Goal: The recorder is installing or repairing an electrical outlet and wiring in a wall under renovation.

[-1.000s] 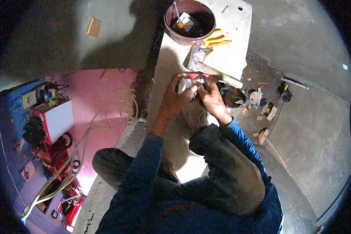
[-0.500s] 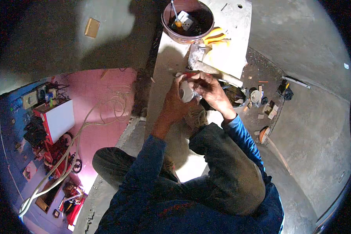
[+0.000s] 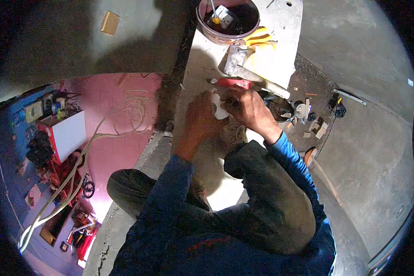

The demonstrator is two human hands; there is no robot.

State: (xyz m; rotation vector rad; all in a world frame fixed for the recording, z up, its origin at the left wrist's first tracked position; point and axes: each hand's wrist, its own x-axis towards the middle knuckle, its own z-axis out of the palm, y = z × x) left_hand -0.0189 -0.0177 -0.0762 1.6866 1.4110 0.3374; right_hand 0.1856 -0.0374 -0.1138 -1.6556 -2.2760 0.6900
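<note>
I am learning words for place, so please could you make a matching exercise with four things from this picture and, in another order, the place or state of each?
Column one
1. dark bucket
2. white piece
3. pale cable
4. tan rectangle

Column two
A. runs in loops over the pink surface
B. between the left hand and the right hand
C. on the grey surface, upper left of the picture
D. contains a yellow-ended tool

Pairs: 1-D, 2-B, 3-A, 4-C

A dark blue shirt (image 3: 257,257) with small red marks (image 3: 209,244) on the front has long, wrinkly sleeves (image 3: 168,188). The trousers (image 3: 285,211) are dark grey, brownish on one leg. The left hand (image 3: 200,117) and right hand (image 3: 254,110) are bare.
</note>
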